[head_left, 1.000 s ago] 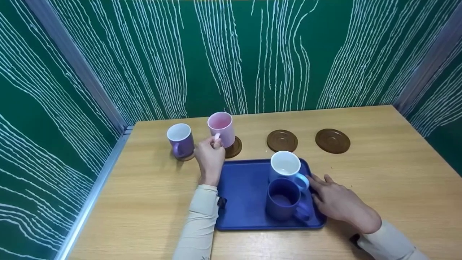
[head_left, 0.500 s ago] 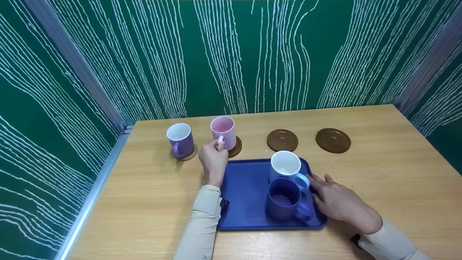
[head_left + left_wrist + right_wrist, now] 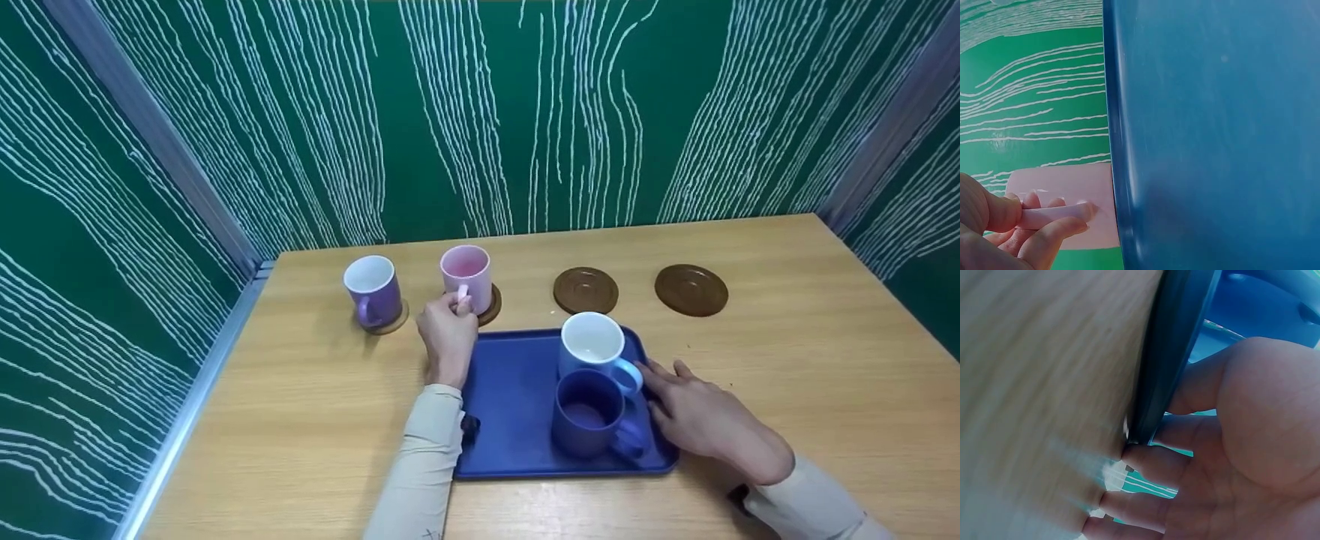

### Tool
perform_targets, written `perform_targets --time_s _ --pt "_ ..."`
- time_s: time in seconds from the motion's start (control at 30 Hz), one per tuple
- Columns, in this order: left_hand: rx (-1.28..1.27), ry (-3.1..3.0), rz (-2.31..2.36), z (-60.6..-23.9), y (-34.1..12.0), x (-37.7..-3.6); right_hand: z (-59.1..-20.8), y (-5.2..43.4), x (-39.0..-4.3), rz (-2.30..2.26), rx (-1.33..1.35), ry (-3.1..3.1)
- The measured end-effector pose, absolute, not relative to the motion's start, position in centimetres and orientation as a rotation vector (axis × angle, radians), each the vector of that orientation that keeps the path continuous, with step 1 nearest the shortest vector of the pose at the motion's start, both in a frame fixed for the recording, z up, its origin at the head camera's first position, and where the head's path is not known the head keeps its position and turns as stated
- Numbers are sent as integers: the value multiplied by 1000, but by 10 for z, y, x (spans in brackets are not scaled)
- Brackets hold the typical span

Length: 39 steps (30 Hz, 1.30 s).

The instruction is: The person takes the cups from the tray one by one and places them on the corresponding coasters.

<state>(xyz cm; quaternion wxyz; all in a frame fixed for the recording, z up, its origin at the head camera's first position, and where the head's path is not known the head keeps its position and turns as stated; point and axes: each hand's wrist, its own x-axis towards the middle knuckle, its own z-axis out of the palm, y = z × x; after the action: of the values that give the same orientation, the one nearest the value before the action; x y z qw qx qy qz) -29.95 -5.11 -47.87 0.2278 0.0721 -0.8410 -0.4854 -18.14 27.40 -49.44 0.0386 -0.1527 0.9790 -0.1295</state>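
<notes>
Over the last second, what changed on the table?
The left hand, gripping the handle, lowered the pink mug onto its coaster. Unchanged: right hand resting at the blue tray edge, the purple mug, and both mugs on the tray.

I am reaching my left hand (image 3: 448,335) forward with fingers and thumb curling into a pinch, while my right hand (image 3: 701,417) is lying flat, fingers straight, both forearms in beige sleeves.
</notes>
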Motion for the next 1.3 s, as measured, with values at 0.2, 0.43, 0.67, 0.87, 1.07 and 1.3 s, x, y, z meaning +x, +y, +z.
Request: perform_targets --time_s 0.2,0.43,0.67,0.87,1.07,1.3 --pt "201 -2320 -1307 -479 -50 -301 -494 274 -181 -398 -488 3033" --pt "210 -2328 -1326 -480 -49 -301 -494 274 -181 -401 -473 3022" --pt "212 -2348 -1341 -478 -49 -300 -494 274 -181 -393 -468 3011" --pt "197 -2356 -1337 -477 -48 -298 -494 274 -181 -397 -478 3016" --pt "198 -2376 -1315 -477 -49 -299 -494 274 -181 -399 -481 3013" --pt "187 -2399 -1311 -476 -49 -298 -495 275 -181 -392 -491 3016"
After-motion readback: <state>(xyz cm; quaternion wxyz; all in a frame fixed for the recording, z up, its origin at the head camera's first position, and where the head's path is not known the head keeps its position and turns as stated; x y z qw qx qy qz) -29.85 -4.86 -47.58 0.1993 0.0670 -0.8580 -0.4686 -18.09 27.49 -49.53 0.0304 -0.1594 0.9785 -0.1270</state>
